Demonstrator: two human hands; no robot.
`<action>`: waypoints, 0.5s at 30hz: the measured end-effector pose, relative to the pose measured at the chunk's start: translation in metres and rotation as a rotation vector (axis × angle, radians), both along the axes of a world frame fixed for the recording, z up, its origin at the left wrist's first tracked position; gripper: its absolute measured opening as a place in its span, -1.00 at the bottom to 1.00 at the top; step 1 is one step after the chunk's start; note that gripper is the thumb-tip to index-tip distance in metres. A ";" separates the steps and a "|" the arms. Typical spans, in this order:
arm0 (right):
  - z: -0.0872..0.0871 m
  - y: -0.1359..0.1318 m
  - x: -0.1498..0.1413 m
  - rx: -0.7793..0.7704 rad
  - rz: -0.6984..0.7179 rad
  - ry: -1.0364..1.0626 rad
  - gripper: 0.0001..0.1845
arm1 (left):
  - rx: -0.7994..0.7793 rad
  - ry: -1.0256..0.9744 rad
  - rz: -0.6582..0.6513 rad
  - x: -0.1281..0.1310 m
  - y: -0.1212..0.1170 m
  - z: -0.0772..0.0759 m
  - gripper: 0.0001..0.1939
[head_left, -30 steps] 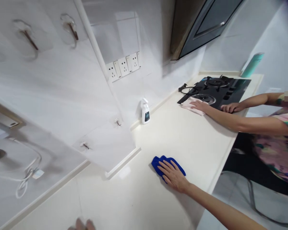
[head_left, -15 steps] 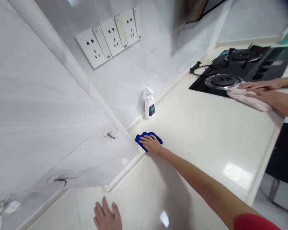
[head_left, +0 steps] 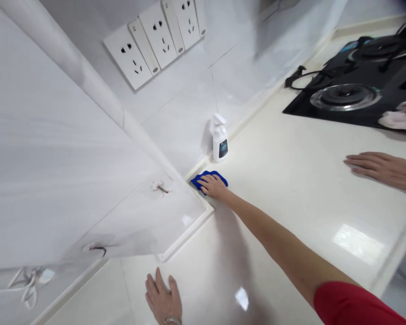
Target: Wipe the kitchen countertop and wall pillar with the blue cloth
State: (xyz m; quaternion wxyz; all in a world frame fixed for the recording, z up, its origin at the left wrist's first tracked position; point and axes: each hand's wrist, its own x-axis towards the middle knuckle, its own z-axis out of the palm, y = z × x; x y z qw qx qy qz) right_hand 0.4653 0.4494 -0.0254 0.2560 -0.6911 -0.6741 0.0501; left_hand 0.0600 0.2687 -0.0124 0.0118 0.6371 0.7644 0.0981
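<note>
My right hand [head_left: 214,186] presses down on a blue cloth [head_left: 218,175], fingers spread over it, in the corner where the white counter meets the tiled wall. The cloth lies flat and spreads out around the fingers. Just behind it, against the wall, a white spray bottle [head_left: 220,143] with a dark label stands upright. My left hand [head_left: 164,295], with a band at the wrist, rests on the near part of the counter [head_left: 203,271]. Its fingers are spread and nothing is in it.
To the right, a co-worker's hand [head_left: 385,169] lies flat on the counter. That person's other hand is on a pale cloth [head_left: 401,119] by the black gas hob [head_left: 345,97]. Wall sockets [head_left: 155,45] sit above. A boxed wall corner [head_left: 186,212] juts out between my hands.
My right hand and the blue cloth have shifted deeper into the corner. One co-worker's hand has left the pale cloth and lies on the counter. The camera view has shifted somewhat.
</note>
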 end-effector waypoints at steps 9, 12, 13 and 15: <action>0.000 -0.152 0.039 0.008 -0.190 -0.107 -0.46 | 0.001 -0.043 0.025 0.005 -0.001 0.005 -0.33; -0.003 -0.198 0.002 0.016 -0.212 -0.134 -0.48 | 0.008 -0.036 0.020 0.004 -0.001 0.003 -0.32; -0.005 -0.212 -0.015 0.019 -0.208 -0.136 -0.49 | 0.011 -0.034 0.016 0.004 -0.001 0.003 -0.32; -0.006 -0.240 -0.051 0.023 -0.181 -0.127 -0.49 | 0.014 -0.031 0.009 0.004 -0.001 0.003 -0.31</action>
